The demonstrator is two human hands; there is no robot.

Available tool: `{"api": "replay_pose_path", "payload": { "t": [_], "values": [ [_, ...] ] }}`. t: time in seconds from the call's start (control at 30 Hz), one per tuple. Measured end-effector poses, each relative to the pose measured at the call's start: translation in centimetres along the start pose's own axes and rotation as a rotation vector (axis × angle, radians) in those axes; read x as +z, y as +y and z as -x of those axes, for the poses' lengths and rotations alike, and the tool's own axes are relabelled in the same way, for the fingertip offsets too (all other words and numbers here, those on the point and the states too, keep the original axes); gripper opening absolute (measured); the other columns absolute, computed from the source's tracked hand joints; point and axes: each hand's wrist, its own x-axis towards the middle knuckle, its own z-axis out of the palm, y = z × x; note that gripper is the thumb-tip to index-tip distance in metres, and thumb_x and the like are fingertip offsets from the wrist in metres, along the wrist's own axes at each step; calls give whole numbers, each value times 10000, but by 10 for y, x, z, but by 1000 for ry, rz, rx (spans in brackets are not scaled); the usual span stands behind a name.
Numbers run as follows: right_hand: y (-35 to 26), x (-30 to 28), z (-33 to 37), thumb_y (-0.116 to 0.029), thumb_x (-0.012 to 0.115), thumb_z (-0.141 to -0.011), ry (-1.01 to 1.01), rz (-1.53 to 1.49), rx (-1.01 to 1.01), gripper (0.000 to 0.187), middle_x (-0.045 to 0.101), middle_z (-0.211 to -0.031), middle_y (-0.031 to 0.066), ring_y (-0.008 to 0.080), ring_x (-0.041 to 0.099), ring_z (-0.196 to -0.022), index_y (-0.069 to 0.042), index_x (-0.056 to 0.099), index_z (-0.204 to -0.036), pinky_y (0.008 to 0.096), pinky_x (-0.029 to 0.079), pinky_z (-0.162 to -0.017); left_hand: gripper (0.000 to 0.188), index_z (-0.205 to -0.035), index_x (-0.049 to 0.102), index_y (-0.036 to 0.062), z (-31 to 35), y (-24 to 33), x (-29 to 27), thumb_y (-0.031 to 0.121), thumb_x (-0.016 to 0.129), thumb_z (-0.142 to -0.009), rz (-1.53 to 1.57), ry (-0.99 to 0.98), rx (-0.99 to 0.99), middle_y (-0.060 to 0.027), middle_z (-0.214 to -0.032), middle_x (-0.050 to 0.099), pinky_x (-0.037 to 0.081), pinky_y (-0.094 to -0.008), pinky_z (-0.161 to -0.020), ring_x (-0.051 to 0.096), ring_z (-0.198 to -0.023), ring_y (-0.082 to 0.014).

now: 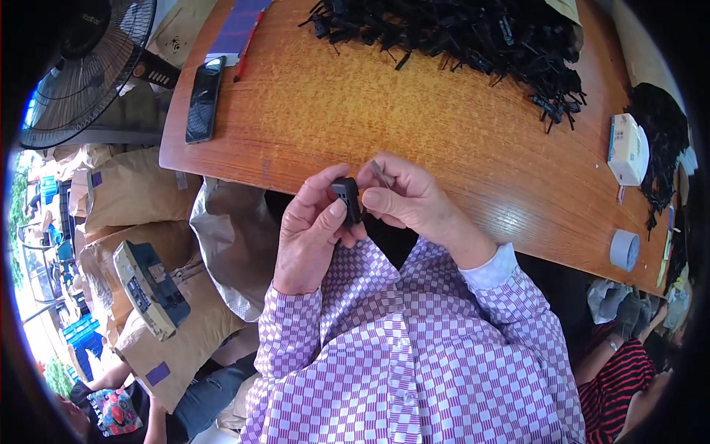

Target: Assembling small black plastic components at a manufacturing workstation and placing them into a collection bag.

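Observation:
My left hand (310, 229) pinches a small black plastic part (347, 198) between thumb and fingers, just over the near edge of the wooden table (384, 126). My right hand (410, 198) touches the same part from the right and holds a thin grey metal strip (381, 175) between its fingers. Both forearms wear purple-and-white checked sleeves. A large heap of black plastic parts (458, 33) lies at the far side of the table.
A black phone (203, 98) lies on the table's left end beside a purple booklet (238, 29). A white box (627, 148) and a tape roll (625, 249) sit at the right. A fan (85, 70), brown sacks (140, 192) and other people are nearby.

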Motion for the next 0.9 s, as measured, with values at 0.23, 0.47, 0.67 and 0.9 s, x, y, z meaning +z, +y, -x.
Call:
{"api": "replay_pose_path", "payload": {
  "t": [0.23, 0.47, 0.67, 0.9],
  "values": [
    [-1, -11, 8, -195, 631, -917, -18, 185, 16, 145, 415, -729, -107, -16, 350, -583, -100, 529, -875, 159, 253, -480, 451, -1346, 455, 40, -3, -2, 8, -13, 549, -907, -306, -89, -13, -18, -1054, 590, 424, -161, -594, 512, -671, -30],
    [10, -8, 11, -152, 564, -953, 144, 600, -100, 155, 441, -719, -60, 46, 420, -645, -42, 519, -854, 226, 368, -555, 471, -1312, 392, 30, -11, -17, 12, -87, 530, -877, -577, -70, 56, -53, -960, 577, 481, -202, -615, 583, -723, -78],
    [3, 10, 8, -157, 466, -991, 171, 690, -4, 170, 543, -736, 53, 121, 536, -673, -13, 521, -919, 278, 447, -597, 359, -1197, 419, 18, -19, -18, -2, -85, 538, -874, -546, 17, 68, -59, -822, 583, 494, -220, -574, 606, -658, -93],
    [10, 15, -5, -138, 503, -959, 167, 844, -2, 140, 609, -794, 213, 327, 658, -710, -13, 524, -1016, 368, 473, -564, 298, -1115, 444, 13, -19, -10, -12, -61, 570, -855, -674, 80, 96, -113, -786, 600, 496, -273, -563, 634, -645, -168]
  ]
}}
